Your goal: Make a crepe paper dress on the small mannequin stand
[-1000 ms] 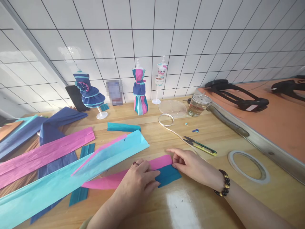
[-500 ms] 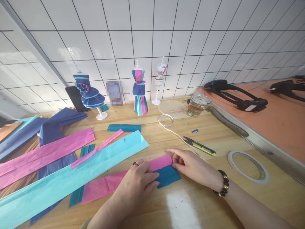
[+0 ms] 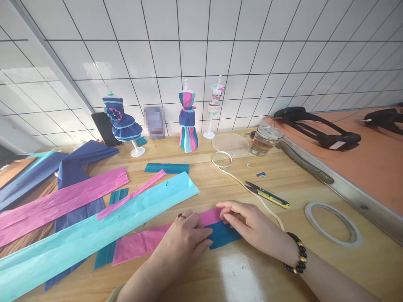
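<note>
Two hands pressed flat: left hand (image 3: 185,237) pinned pink crepe-paper strip (image 3: 141,243); right hand (image 3: 252,226), fingers extended, held small teal paper piece (image 3: 223,234) between them on wooden table (image 3: 283,268). Thin paper risked slipping or creasing under uneven pressure.

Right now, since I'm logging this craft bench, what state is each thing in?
left hand: flat, pressing the pink strip
right hand: fingers on both strips' ends
pink strip: flat on the table, teal piece overlapping its end
teal piece: flat, partly under the hands
snips: lying untouched, apart from the hands
glass jar: upright, liquid inside
tape ring: lying flat
three mannequins: upright, dressed
</note>
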Demonstrator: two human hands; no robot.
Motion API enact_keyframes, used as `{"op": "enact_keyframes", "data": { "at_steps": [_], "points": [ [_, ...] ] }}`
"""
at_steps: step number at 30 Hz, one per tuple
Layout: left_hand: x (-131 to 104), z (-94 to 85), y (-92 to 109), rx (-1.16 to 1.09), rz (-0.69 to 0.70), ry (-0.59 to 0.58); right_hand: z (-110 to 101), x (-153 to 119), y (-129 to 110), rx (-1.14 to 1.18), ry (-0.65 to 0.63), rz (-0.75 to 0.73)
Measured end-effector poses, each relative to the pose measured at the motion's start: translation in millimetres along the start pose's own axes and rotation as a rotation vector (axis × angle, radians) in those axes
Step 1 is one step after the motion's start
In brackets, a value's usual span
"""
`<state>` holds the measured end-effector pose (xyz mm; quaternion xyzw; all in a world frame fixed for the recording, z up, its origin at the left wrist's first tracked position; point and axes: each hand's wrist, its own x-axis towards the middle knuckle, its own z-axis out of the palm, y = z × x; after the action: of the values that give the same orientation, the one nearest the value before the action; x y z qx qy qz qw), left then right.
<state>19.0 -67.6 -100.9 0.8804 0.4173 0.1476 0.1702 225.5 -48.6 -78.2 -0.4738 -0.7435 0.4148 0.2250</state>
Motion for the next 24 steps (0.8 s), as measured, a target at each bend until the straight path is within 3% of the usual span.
{"op": "enact_keyframes", "data": {
  "at_steps": [8,16,24],
  "points": [
    [-2,0.3,0,0.029,0.024,0.018,8,2,1,0.124,-0.123,0.055],
    [-5,-7.9,-6,0.070,0.094,0.086,9,2,3,0.153,-0.132,0.064],
    [-2,-11.1,7,-0.010,0.185,0.059,10,3,4,0.163,-0.108,0.052]
  ]
}}
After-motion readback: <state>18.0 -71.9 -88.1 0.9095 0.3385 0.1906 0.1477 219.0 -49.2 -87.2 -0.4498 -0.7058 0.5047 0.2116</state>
